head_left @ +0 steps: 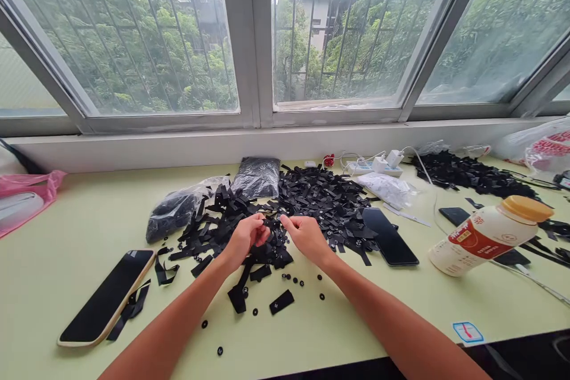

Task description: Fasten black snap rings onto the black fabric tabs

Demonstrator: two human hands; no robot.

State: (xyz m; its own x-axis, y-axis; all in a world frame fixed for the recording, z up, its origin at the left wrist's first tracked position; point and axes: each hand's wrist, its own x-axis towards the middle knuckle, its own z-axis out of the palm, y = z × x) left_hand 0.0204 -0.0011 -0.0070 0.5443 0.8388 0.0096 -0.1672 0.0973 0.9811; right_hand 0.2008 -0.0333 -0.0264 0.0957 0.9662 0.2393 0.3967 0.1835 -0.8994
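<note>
My left hand (247, 238) is closed, its thumb and fingers pinched together above a heap of black fabric strips (329, 199). Dark material shows at its fingertips, but I cannot separate it from the heap behind. A short gap away, my right hand (308, 238) is closed too, thumb pointing at the left hand; what it pinches is too small to name. Small round black discs (255, 312) lie scattered below the hands. Among them is a loose black strip (281, 303) marked with a white M.
A phone (107, 300) lies at left, another phone (390, 236) right of the heap. Plastic bags (256, 177) of black pieces stand behind. At right are a bottle (490, 236) with an orange cap, a power strip (378, 167) and a second black heap (472, 173).
</note>
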